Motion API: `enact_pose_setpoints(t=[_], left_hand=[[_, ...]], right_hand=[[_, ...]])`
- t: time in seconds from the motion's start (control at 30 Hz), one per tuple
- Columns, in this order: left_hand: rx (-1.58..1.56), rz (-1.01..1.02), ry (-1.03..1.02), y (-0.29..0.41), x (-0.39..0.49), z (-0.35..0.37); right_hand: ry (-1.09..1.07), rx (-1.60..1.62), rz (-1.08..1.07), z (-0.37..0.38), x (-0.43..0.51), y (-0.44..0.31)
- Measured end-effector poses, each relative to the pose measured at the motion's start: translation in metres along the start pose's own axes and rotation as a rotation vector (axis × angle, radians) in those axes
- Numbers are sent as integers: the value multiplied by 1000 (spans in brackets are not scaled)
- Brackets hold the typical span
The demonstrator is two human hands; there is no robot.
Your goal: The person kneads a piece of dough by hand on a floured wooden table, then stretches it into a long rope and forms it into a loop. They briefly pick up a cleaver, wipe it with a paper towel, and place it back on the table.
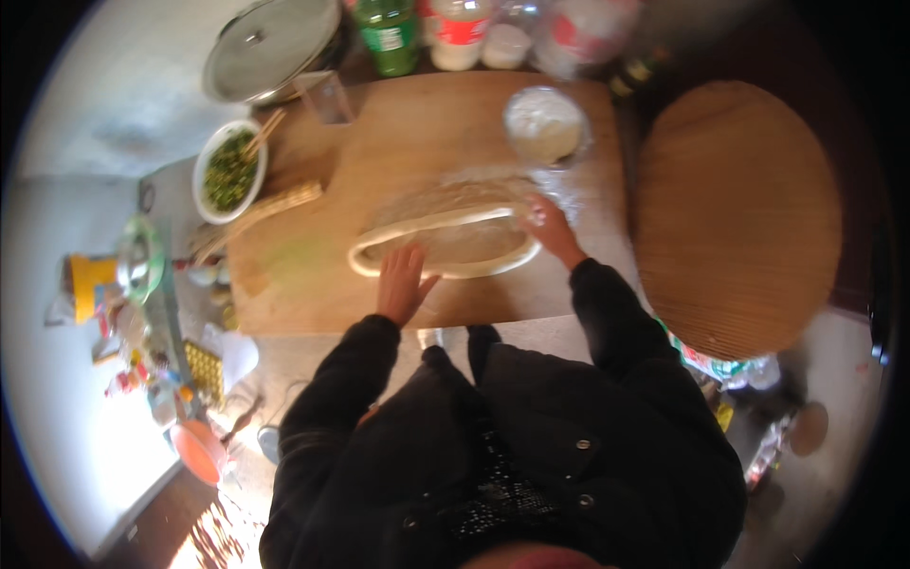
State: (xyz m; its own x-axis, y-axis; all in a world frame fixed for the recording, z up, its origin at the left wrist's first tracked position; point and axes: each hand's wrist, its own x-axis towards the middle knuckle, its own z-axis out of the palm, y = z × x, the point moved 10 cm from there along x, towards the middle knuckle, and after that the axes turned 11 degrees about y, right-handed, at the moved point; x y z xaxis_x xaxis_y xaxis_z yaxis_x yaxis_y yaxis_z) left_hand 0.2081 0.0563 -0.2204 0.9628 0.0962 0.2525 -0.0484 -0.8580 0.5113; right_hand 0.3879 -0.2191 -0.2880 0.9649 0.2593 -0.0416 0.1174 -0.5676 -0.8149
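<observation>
A rope of pale dough (485, 269) lies in a long closed oval loop on a wooden board (426, 121). My left hand (405, 281) rests palm down over the loop's front left part, thumb apart from the fingers, gripping nothing that I can see. At the loop's right end is my right hand (551, 226), its fingers bent and blurred; whether they pinch the dough is unclear. White flour is dusted on the board around and behind the loop. Behind my right hand stands a clear bowl of flour (546, 117).
To the left sit a white bowl of chopped greens (231, 171) with chopsticks (266, 131) and a straw brush (284, 201). A lidded pan (274, 50) and several bottles (387, 39) line the back. A round woven-looking lid (739, 220) is at the right.
</observation>
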Motion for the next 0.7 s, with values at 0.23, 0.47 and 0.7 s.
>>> enact_pose_setpoints(t=[0.23,0.47,0.7], left_hand=[[-9,154,-189,6,-12,48],[30,139,-19,1,-30,13],[8,130,-156,-16,-33,13]], right_hand=[[-13,12,-7,-2,-9,-19],[-39,-171,-569,13,-87,-127],[-270,-313,-596,53,-88,-96]])
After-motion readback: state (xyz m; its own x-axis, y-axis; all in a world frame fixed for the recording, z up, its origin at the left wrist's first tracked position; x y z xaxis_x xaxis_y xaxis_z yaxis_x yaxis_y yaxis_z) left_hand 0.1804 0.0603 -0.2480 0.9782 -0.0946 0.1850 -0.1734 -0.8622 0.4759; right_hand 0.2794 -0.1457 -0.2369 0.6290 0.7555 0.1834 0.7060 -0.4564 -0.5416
